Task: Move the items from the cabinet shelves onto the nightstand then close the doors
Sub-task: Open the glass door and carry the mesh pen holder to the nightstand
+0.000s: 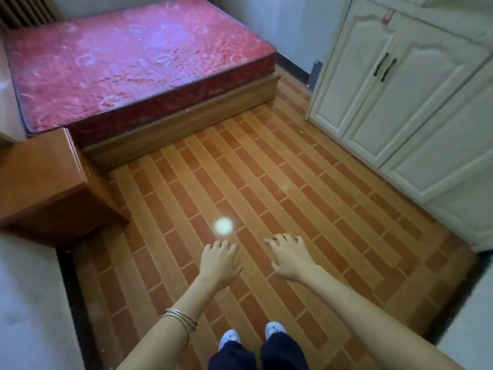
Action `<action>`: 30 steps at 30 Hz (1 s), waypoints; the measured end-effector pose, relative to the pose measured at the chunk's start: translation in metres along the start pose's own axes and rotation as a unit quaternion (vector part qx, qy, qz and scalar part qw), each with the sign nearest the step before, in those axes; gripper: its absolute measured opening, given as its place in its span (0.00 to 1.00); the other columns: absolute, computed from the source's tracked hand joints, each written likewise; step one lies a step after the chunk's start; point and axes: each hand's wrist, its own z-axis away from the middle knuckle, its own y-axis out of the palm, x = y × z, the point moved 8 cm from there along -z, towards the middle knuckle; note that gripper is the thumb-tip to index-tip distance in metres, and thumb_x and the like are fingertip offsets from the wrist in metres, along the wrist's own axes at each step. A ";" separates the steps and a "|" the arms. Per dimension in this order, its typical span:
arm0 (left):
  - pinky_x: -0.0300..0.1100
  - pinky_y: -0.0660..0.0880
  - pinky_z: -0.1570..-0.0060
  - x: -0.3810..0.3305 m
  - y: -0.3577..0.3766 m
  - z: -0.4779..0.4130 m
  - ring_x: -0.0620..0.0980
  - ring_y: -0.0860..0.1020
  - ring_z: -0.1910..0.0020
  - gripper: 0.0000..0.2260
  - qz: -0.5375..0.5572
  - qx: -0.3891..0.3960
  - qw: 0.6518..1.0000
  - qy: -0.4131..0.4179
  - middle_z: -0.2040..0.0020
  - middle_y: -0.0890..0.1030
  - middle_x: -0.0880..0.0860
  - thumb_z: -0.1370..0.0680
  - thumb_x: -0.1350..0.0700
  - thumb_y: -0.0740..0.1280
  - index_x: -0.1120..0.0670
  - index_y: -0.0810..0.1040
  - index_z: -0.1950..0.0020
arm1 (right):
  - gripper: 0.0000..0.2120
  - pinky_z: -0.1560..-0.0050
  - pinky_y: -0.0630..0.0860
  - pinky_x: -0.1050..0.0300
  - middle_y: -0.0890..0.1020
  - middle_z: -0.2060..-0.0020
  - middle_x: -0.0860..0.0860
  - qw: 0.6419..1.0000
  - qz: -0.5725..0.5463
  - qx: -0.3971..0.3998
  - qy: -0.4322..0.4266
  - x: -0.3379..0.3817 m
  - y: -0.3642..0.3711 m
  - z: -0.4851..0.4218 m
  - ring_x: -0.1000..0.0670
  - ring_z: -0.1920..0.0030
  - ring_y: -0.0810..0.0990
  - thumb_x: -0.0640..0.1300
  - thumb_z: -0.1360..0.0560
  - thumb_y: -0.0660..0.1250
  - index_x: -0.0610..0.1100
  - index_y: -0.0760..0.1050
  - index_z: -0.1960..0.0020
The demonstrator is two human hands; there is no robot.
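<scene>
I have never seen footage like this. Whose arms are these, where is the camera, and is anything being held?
There is no machine here. A person wears one wide-angle camera on the head, looking forward and down, so you see their own two arms reaching out in front of them.

The left hand, on the arm with thin bangles, and the right hand hover over the tiled floor with relaxed fingers. Neither holds anything. The person's shoes show at the bottom.

On the left stands a wooden nightstand beside a bed with a red mattress. On the right is a white cabinet. Its doors are shut, so its contents are hidden.
</scene>
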 end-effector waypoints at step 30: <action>0.46 0.67 0.42 -0.296 -0.138 -0.230 0.52 0.69 0.38 0.22 -0.033 -0.078 0.984 0.157 0.35 0.71 0.51 0.22 0.46 0.54 0.50 0.63 0.29 | 0.27 0.32 0.56 0.41 0.62 0.29 0.46 0.989 -0.041 -0.087 0.116 -0.362 -0.073 0.009 0.45 0.29 0.58 0.49 0.23 0.57 0.48 0.55 0.26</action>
